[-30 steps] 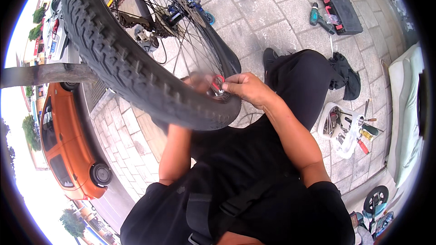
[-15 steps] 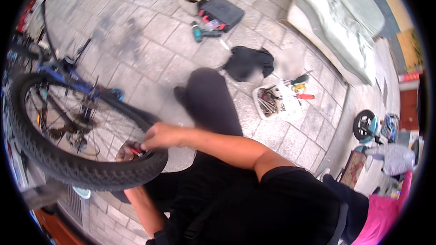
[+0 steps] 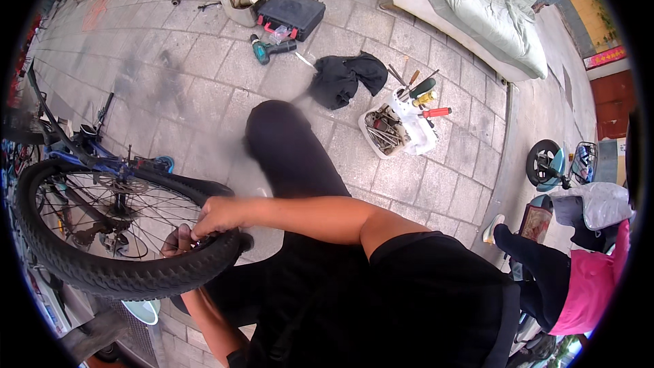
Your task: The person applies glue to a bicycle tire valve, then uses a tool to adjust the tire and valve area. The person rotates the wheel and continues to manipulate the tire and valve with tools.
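Observation:
A bicycle wheel with a knobby black tire [image 3: 112, 276] lies tilted in front of me, still mounted on a blue bicycle frame [image 3: 92, 158]. My right hand [image 3: 219, 217] rests at the near right part of the rim, its fingers closed in a pinch. Reaching up from beneath the tire, my left hand [image 3: 178, 241] has its fingertips bent together beside the right ones, at the inner edge of the rim. What the fingers hold is hidden. Thin spokes [image 3: 153, 211] and the rear sprockets [image 3: 88, 232] show inside the wheel.
On the paving stand a white tool tub [image 3: 385, 133] with screwdrivers, a black cloth [image 3: 347, 78], a cordless drill [image 3: 269, 49], a black toolbox [image 3: 293, 12] and a plastic container [image 3: 238, 0]. A covered sofa [image 3: 470, 10] is behind. A person in pink [image 3: 589, 286] is at right.
My view has shifted, so the floor items appear farther left. The red piece that showed between my hands is no longer visible. Both hands stay at the rim.

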Motion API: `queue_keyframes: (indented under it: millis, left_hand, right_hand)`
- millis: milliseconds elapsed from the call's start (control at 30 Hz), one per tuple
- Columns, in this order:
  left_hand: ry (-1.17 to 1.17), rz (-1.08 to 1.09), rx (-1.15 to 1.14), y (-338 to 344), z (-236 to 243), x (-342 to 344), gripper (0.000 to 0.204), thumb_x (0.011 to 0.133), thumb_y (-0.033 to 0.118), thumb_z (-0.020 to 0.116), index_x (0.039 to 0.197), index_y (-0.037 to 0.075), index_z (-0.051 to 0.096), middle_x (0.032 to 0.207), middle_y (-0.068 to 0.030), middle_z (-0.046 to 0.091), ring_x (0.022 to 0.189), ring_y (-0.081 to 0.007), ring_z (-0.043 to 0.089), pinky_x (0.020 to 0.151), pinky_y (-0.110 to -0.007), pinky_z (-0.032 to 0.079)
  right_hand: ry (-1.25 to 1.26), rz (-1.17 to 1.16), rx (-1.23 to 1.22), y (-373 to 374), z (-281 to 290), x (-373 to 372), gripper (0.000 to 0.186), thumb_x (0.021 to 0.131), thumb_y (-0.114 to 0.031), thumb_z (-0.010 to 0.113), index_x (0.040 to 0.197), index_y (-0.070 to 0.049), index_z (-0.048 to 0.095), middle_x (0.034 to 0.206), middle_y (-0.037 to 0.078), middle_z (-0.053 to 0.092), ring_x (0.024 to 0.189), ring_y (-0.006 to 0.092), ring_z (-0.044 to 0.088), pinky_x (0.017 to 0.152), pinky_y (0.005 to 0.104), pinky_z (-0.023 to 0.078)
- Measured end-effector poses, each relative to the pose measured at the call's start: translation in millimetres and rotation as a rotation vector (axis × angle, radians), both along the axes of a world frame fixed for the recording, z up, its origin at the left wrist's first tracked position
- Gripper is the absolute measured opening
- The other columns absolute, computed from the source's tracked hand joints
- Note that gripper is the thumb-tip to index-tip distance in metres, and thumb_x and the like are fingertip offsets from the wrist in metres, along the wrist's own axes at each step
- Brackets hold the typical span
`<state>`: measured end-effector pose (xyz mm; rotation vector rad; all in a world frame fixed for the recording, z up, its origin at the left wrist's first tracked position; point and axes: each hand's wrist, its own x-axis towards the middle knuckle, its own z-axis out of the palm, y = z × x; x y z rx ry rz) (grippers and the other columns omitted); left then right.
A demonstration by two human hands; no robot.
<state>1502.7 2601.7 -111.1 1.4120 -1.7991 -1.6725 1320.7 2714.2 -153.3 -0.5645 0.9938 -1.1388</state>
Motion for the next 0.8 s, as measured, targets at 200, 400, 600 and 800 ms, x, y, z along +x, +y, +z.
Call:
queue_keyframes:
  millis: [200,400,600,800]
  left_hand:
    - [0.162,0.031,0.109,3,-10,5,0.030,0.100,0.030,0.076,0.094,0.002,0.072,0.080,-0.0047,0.072,0.069,-0.0128,0.065,0.069,-0.028,0.054]
    - [0.260,0.530,0.229,-4,-37,0,0.057,0.097,0.043,0.077,0.131,-0.001,0.060,0.124,-0.0156,0.065,0.106,-0.0254,0.066,0.080,-0.040,0.059]
    - [0.304,0.364,0.185,2,-54,4,0.056,0.100,0.041,0.074,0.139,0.005,0.058,0.136,-0.0117,0.064,0.116,-0.0287,0.065,0.083,-0.039,0.056]
    - [0.394,0.304,0.204,5,-73,14,0.054,0.100,0.037,0.074,0.138,0.002,0.060,0.139,-0.0173,0.064,0.120,-0.0329,0.066,0.083,-0.045,0.060]
  right_hand:
    - [0.188,-0.053,-0.084,-6,5,1,0.032,0.084,-0.031,0.084,0.099,-0.002,0.081,0.078,0.001,0.070,0.070,0.0103,0.061,0.064,0.0294,0.048]
    - [-0.091,-0.358,-0.120,-35,15,-10,0.028,0.090,-0.022,0.080,0.102,0.003,0.076,0.080,0.004,0.071,0.067,0.0108,0.060,0.060,0.0278,0.049]
    - [0.685,-0.766,-0.048,24,53,-121,0.039,0.091,-0.033,0.077,0.101,0.005,0.077,0.087,0.014,0.076,0.080,0.0188,0.069,0.076,0.0350,0.055]
    - [1.125,-0.785,0.380,132,-46,-203,0.040,0.089,-0.037,0.075,0.098,0.002,0.080,0.091,0.021,0.078,0.088,0.0326,0.076,0.084,0.0389,0.056]
